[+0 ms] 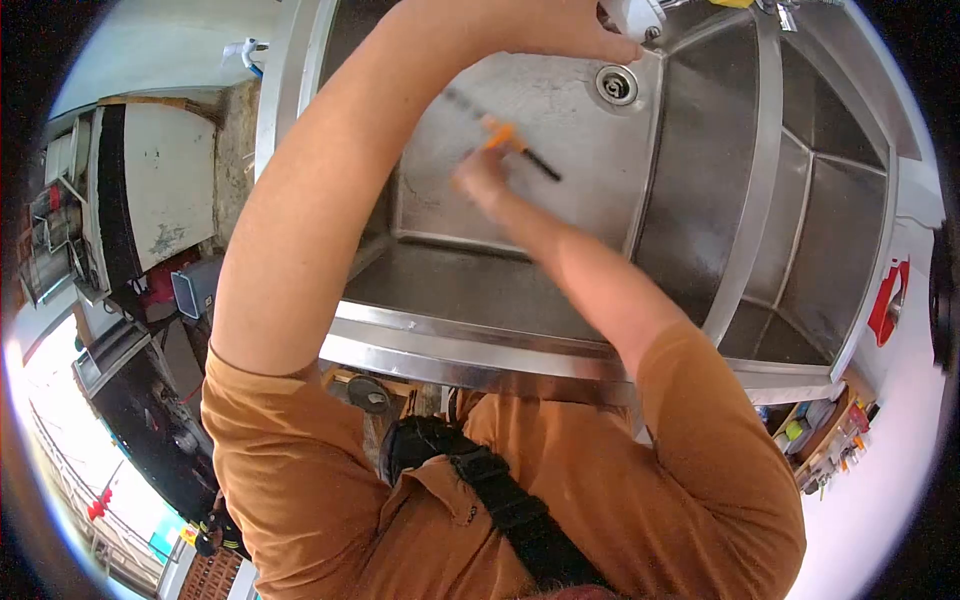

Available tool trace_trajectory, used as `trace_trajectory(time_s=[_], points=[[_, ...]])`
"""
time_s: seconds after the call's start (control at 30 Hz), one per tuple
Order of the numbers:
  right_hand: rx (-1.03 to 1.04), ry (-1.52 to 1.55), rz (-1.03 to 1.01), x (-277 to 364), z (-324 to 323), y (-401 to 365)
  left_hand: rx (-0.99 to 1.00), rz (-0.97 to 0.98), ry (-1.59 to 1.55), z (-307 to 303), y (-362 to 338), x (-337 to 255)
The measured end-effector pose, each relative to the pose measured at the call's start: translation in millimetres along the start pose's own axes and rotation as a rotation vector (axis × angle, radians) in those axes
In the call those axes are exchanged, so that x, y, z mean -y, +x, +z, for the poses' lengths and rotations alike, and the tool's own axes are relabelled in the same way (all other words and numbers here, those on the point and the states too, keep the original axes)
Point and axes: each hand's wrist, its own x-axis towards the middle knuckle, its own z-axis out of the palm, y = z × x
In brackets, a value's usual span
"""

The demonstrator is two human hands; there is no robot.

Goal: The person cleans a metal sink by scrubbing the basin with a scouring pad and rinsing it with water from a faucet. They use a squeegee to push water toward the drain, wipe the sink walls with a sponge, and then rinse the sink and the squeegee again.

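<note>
Stainless sink under it all, right hand closed round a blurry orange-and-black tool poking past the knuckles, drain just beyond, left hand by a white fitting, grip unclear, so I'd slow down and hold firm

The sink is plain silver-grey steel with no pattern. The tool is orange in the middle and black along its thin shaft. The shirt is plain rust-orange, crossed by a black strap. Beyond the sink's right edge shows a red object.
</note>
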Motion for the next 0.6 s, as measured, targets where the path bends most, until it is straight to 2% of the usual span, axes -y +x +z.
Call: trace_trajectory(time_s=[0.13, 0.27, 0.33, 0.43, 0.5, 0.6], points=[[0.152, -0.132, -0.168, 18, 82, -4, 0.037, 0.006, 0.02, -2, 6, -2], [0.044, 0.063, -0.174, 56, 47, 70, 0.0, 0.038, 0.102, -2, 10, 3], [-0.019, 0.122, -0.182, 63, 18, 109, -0.03, 0.033, 0.036, -3, 8, 2], [0.014, -0.057, -0.161, 61, -32, 140, -0.074, 0.083, 0.074, -2, 10, 16], [0.121, -0.29, -0.157, 48, -57, 133, -0.07, 0.075, 0.089, -1, 12, 23], [0.03, -0.015, -0.093, 30, -24, 87, -0.03, 0.039, 0.091, -14, 11, 13]])
